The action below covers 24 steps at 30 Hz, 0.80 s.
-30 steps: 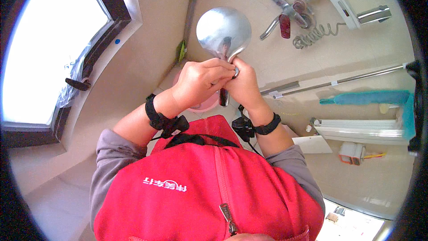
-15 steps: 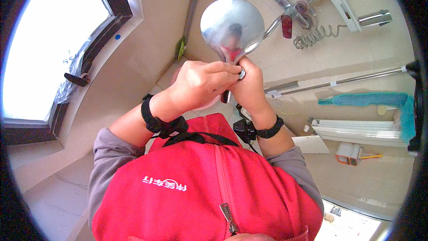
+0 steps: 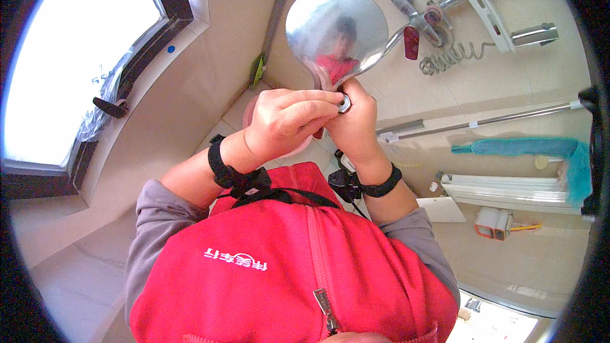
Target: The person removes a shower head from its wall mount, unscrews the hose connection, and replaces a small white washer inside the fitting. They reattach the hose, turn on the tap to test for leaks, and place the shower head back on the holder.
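A chrome shower head (image 3: 337, 32) is raised in front of my chest, its round mirror-like side showing my reflection. My right hand (image 3: 352, 121) is closed round its handle just below the neck. Across the handle comes my left hand (image 3: 286, 117), fingers closed in a pinch at a small round silver nut (image 3: 344, 103), which sits against my right thumb. Both hands cover most of the handle; a dark reddish bit of it shows below the left fingers. Whether the nut is joined to the handle is hidden.
A wall-mounted mixer tap (image 3: 419, 19) with a coiled hose (image 3: 451, 57) is at the upper right, beside a white slotted shelf (image 3: 480, 3). Lower right are a metal pole (image 3: 483, 122), a teal duster (image 3: 527, 147) and white panels (image 3: 508, 190). A dark-framed window (image 3: 76, 70) fills the left.
The shower head appears slightly larger and has tilted, so more of my reflection shows. The silver nut shows more of its face between my fingers. Both hands keep their grip.
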Each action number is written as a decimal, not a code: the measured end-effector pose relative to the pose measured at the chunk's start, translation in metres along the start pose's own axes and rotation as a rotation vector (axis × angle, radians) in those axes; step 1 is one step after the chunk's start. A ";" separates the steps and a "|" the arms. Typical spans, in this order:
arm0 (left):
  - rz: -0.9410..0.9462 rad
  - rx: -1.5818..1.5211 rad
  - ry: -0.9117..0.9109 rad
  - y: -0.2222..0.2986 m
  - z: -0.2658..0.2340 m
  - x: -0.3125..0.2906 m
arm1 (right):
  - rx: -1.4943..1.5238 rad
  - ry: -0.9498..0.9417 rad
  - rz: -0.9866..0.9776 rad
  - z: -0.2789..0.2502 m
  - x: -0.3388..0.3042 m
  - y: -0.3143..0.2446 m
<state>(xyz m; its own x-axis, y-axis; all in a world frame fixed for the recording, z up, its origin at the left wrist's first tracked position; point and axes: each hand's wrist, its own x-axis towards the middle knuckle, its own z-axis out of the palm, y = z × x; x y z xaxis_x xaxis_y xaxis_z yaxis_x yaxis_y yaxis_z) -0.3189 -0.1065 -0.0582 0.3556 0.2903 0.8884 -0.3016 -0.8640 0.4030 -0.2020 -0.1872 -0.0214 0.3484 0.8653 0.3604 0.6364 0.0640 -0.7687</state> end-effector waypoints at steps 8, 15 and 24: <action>-0.155 0.116 -0.101 0.008 -0.005 0.000 | -0.235 0.020 -0.073 -0.001 0.002 0.009; -0.354 -0.059 -0.186 0.005 -0.004 0.002 | -0.249 -0.036 -0.107 -0.002 0.002 0.017; -0.499 -0.218 -0.215 0.008 -0.006 0.008 | -0.308 -0.020 -0.098 -0.005 0.000 0.014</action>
<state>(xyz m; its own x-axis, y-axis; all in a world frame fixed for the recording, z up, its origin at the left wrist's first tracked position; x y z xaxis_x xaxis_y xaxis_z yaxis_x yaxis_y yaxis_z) -0.3240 -0.1085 -0.0469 0.6659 0.5311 0.5239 -0.2181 -0.5329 0.8176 -0.1890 -0.1888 -0.0294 0.2636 0.8721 0.4123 0.8458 -0.0034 -0.5335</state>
